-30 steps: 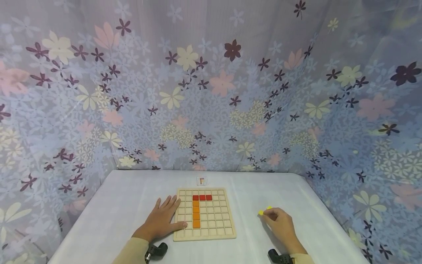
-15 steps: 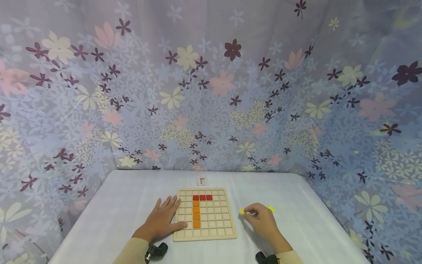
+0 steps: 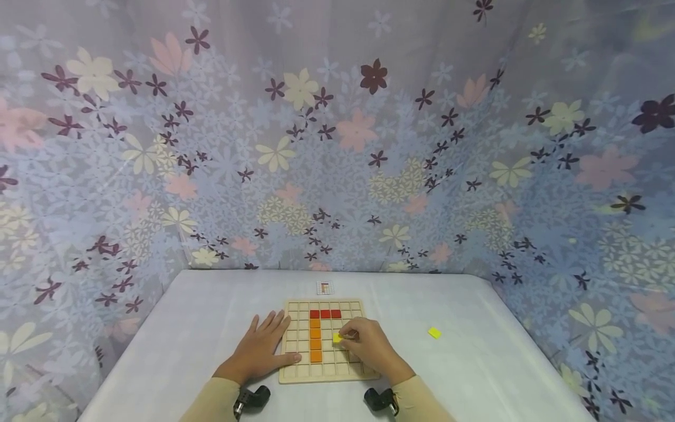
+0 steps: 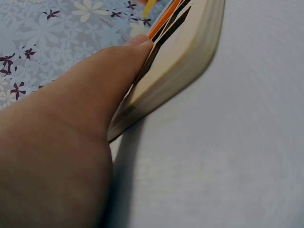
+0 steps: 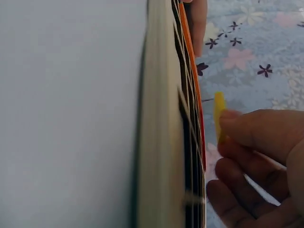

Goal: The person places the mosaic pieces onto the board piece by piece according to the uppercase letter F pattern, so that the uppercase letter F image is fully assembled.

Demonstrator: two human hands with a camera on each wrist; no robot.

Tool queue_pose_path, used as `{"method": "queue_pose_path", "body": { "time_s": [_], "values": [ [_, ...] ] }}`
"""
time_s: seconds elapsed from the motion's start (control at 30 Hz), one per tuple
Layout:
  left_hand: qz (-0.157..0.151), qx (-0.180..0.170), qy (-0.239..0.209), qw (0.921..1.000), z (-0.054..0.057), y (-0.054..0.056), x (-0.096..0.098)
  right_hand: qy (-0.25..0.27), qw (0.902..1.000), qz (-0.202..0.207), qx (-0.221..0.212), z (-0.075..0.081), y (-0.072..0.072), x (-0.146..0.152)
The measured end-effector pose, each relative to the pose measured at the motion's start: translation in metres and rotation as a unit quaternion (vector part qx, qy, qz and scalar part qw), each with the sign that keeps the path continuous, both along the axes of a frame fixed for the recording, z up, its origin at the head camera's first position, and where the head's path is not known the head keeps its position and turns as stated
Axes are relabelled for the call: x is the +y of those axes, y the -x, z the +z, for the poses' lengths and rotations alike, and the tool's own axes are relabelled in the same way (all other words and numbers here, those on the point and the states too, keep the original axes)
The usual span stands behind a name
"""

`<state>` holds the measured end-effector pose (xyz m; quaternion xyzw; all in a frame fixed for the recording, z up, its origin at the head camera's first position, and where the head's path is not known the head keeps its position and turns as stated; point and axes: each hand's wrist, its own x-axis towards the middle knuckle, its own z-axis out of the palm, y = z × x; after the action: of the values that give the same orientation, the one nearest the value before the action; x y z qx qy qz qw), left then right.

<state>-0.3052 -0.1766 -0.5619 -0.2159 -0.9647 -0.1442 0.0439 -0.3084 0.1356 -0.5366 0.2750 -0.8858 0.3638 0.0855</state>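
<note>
A wooden grid board [image 3: 295, 371] lies on the white table, with a row of red tiles [image 3: 325, 314] near its far side and a column of orange tiles [image 3: 315, 333] running toward me. My left hand [image 3: 258, 347] rests spread on the board's left edge, its thumb lying over the near-left squares. Between thumb and fingertips my right hand [image 3: 370, 346] pinches a yellow tile [image 3: 337, 338] over the board, right of the orange column. In the right wrist view the yellow tile [image 5: 219, 116] stands on edge, apart from the board.
Another yellow tile [image 3: 434, 333] lies on the table [image 3: 474, 375] to the right of the board. Behind the board is a small card [image 3: 324, 288] printed with a coloured grid pattern. A flowered curtain [image 3: 337, 176] closes off the back and sides.
My right hand has carried one yellow tile leftward from the right of the table to above the board. The other yellow tile stays behind. My left hand has kept its place.
</note>
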Motion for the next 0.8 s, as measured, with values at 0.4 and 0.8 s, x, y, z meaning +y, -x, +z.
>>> {"method": "queue_pose_path", "body": {
  "time_s": [0.4, 0.8],
  "values": [
    [-0.008, -0.006, -0.005, 0.9999, 0.002, -0.001, 0.003, -0.012, 0.9993, -0.034, -0.013, -0.003, 0.015, -0.026],
    [-0.005, 0.002, 0.001, 1.0, 0.0, 0.0, 0.0, -0.025, 0.9981, -0.049, -0.028, -0.003, 0.016, -0.033]
  ]
}}
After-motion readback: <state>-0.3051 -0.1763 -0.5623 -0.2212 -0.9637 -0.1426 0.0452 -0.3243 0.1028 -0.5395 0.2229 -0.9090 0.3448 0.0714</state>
